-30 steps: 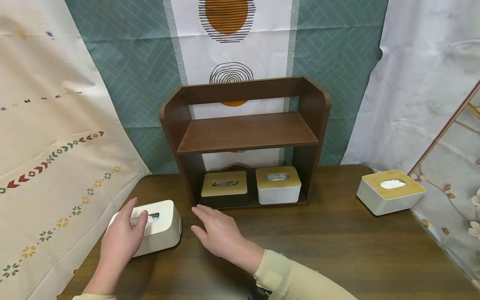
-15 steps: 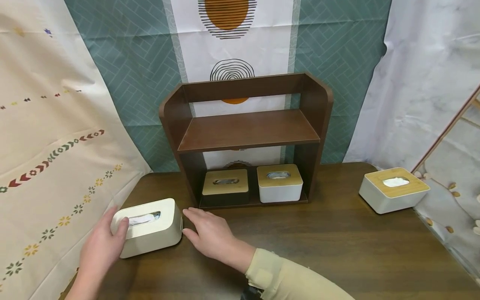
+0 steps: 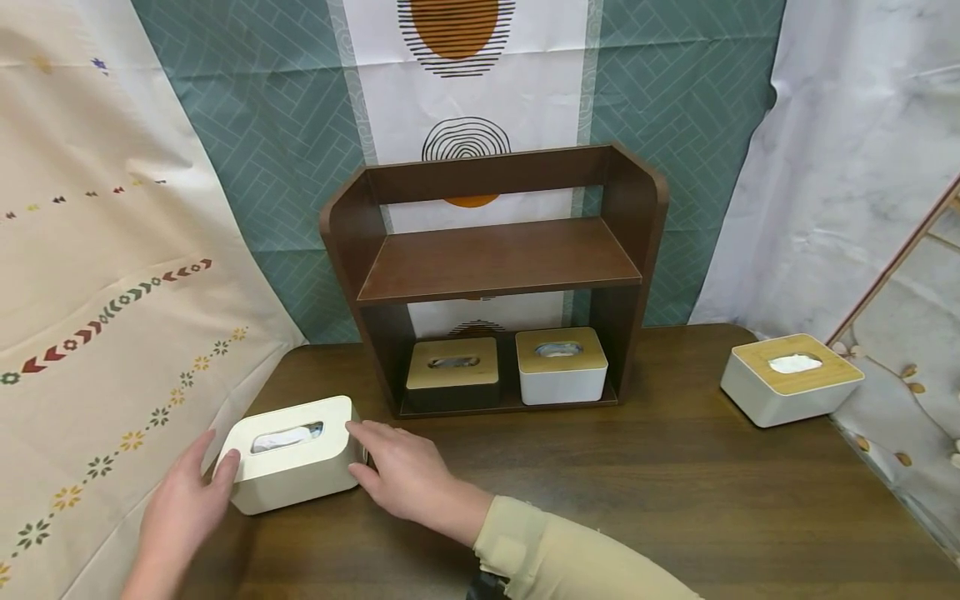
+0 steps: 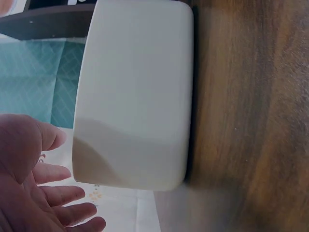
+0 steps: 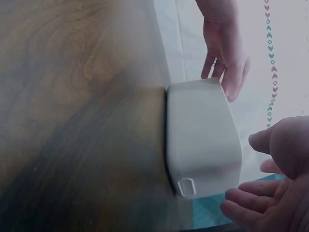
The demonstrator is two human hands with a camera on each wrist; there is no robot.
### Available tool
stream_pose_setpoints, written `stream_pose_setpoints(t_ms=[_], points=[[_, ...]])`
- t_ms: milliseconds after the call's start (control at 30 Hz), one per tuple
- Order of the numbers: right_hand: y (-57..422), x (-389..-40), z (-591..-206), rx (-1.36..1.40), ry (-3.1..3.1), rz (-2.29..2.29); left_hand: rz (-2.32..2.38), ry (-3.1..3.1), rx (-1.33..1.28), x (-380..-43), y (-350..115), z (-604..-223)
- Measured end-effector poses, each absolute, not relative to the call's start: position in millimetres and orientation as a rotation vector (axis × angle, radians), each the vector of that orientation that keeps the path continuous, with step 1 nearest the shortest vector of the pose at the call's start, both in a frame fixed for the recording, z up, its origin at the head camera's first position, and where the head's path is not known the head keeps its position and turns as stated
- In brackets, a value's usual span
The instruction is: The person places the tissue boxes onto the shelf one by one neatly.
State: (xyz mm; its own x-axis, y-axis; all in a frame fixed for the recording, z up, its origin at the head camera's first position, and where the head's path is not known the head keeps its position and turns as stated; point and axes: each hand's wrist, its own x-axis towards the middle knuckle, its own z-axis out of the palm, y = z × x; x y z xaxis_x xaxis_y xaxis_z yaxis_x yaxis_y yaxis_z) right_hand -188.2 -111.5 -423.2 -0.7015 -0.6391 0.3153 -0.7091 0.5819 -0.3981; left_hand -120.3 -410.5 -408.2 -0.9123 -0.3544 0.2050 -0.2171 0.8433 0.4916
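A cream-white tissue box (image 3: pixel 288 483) with a slot showing tissue stands on the table at the left, set slightly askew. My left hand (image 3: pixel 183 500) is at its left end, thumb near the top edge and fingers spread. In the left wrist view, a small gap shows between those fingers (image 4: pixel 63 193) and the box. At the opposite end is my right hand (image 3: pixel 405 471), its fingers extended and thumb apart. The right wrist view has the right fingers (image 5: pixel 248 200) close to the box's end; whether they touch it I cannot tell.
A brown two-tier shelf (image 3: pixel 498 260) stands at the back. On its lower tier sit a dark tissue box (image 3: pixel 452 375) and a white one (image 3: pixel 562 367), both with wooden lids. Another wooden-lidded tissue box (image 3: pixel 791 379) is at the table's right edge. Patterned cloths hang around the table.
My left hand has drawn back from above the tissue box to its left end. My right hand has moved left, up to the right end. The box looks about unmoved.
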Motion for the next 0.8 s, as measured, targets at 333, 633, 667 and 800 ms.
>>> stream_pose_setpoints(t_ms=[333, 633, 667, 800], points=[[-121.4, -186.7, -429.6, 1.163, -2.678, 0.779, -0.760, -2.756, 0.449, -115.4, -414.7, -415.5], [-126.2, -186.0, -431.8, 1.171, -2.692, 0.781, -0.802, -2.756, 0.469, -116.3, -415.7, -422.1], [-127.0, -185.6, -431.9, 1.172, -2.694, 0.781, -0.807, -2.757, 0.475, -116.2, -416.0, -422.4], [-129.3, -184.0, -431.4, 1.175, -2.696, 0.774, -0.822, -2.758, 0.488, -115.4, -416.4, -422.8]])
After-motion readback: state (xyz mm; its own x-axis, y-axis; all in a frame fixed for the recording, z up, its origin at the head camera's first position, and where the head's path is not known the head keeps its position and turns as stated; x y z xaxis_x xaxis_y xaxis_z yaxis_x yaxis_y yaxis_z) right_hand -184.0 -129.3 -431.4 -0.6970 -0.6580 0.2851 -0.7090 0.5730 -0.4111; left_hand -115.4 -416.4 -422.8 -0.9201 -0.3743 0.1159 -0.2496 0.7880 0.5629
